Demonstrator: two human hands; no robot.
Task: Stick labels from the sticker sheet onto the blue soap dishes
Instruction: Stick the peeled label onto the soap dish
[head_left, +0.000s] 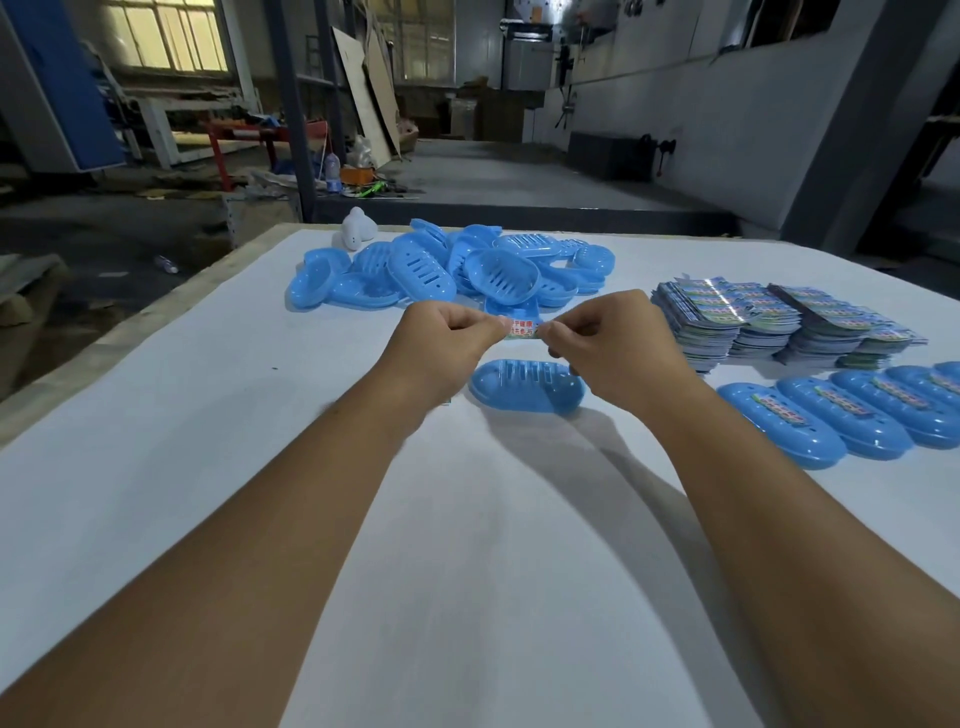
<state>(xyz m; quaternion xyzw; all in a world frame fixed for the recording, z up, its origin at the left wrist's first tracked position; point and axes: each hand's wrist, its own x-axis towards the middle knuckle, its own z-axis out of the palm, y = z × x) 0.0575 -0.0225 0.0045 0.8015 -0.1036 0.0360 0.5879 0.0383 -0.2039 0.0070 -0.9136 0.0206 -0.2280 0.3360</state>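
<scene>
A small label (521, 328) with red print is stretched between both hands above the table. My left hand (441, 348) pinches its left end and my right hand (613, 348) pinches its right end. Just below them a single blue soap dish (527, 387) lies upside down on the white table, its slotted bottom facing up and bare of any label. The dish is partly hidden by my right hand at its right end.
A heap of unlabelled blue soap dishes (452, 270) lies at the far middle of the white table (208, 415). Stacks of sticker sheets (774, 322) sit at the right. A row of labelled dishes (841, 415) lies along the right edge. A white object (356, 228) stands at the far edge.
</scene>
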